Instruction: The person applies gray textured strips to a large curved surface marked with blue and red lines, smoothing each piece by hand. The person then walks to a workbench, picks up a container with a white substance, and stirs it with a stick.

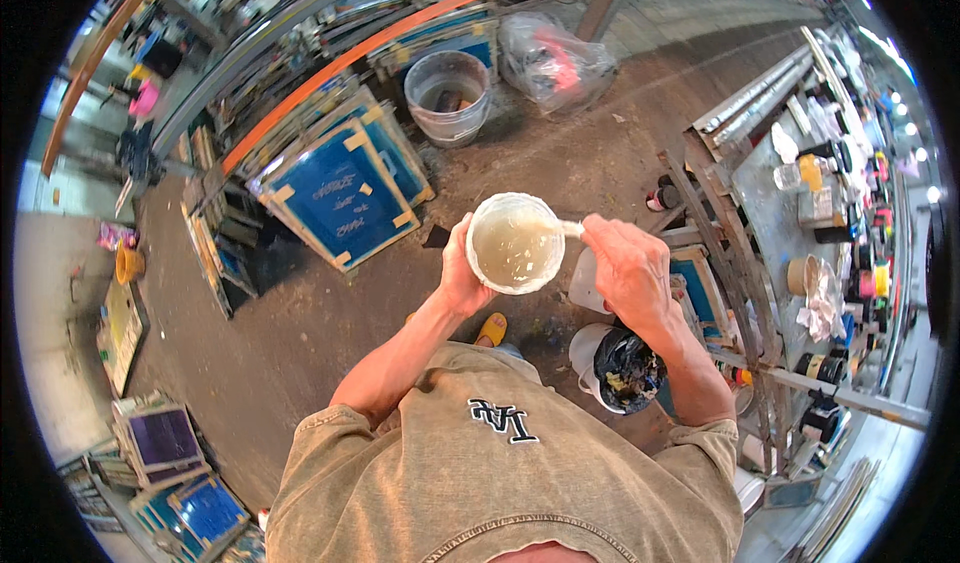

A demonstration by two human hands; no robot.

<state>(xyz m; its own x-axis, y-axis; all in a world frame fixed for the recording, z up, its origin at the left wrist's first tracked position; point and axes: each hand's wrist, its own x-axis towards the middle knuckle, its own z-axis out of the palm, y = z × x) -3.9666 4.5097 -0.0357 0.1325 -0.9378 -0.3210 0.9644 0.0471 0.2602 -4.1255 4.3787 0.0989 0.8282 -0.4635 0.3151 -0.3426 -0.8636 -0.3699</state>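
Note:
I stand holding a white plastic cup (515, 246) filled with a cloudy beige liquid in front of my chest. My left hand (458, 273) wraps around its left side from below. My right hand (628, 266) is closed on a white stick-like tool (570, 228) whose tip reaches over the cup's right rim; the tip inside the liquid is hard to make out. Both forearms rise from my tan shirt at the bottom of the view.
Blue screen frames (340, 188) lean against a rack to the left. A grey bucket (448, 93) and a clear plastic bag (555, 58) sit farther off. A white bucket with dark paint (620, 368) stands below my right arm. A cluttered metal worktable (790, 223) runs along the right.

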